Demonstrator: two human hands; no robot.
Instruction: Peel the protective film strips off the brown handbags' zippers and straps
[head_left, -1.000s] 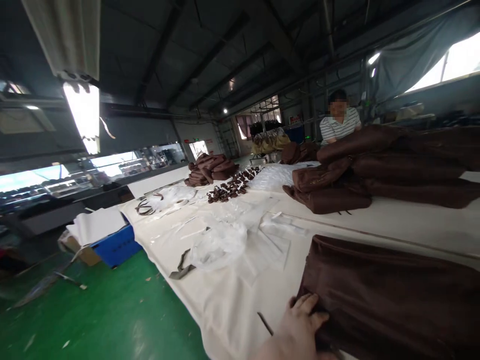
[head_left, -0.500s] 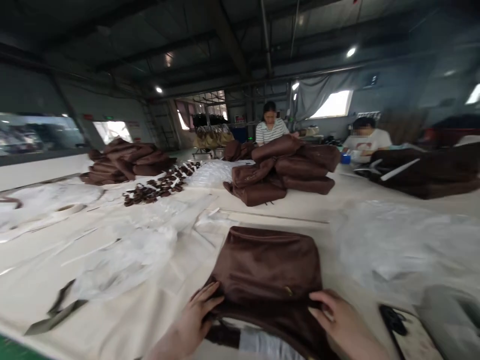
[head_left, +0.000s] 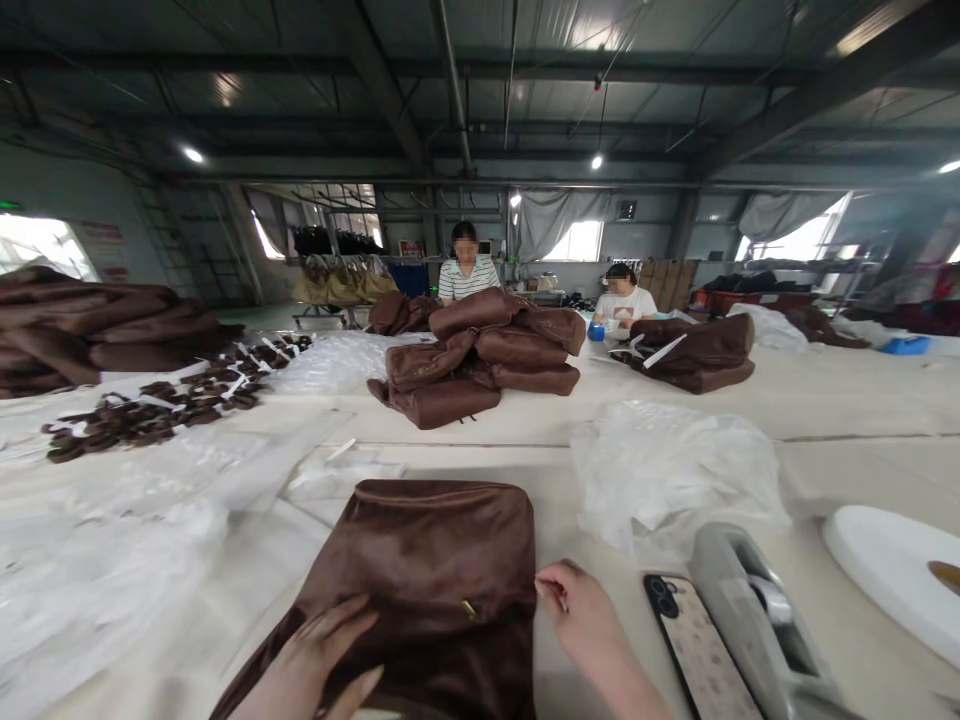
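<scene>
A dark brown leather-look bag (head_left: 442,535) lies in front of me, with a small gold-coloured metal piece (head_left: 469,609) on its face. My left hand (head_left: 322,640) rests on the lower left of the bag, its fingers stretched out and apart. At the bag's right edge, my right hand (head_left: 581,610) has its fingers curled, thumb and forefinger pinching that edge. The lower end of the bag runs out of view at the bottom.
A phone (head_left: 701,640), a grey tape dispenser (head_left: 765,610) and a white roll (head_left: 892,565) lie to the right. Clear plastic (head_left: 675,470) sits beyond them. Brown bags (head_left: 480,350) are piled ahead, dark straps (head_left: 172,400) to the left. Two people sit across the table.
The view has turned right. My left hand has shifted from the bag's left edge onto its face. My right hand stays at the right edge, fingers more closed.
</scene>
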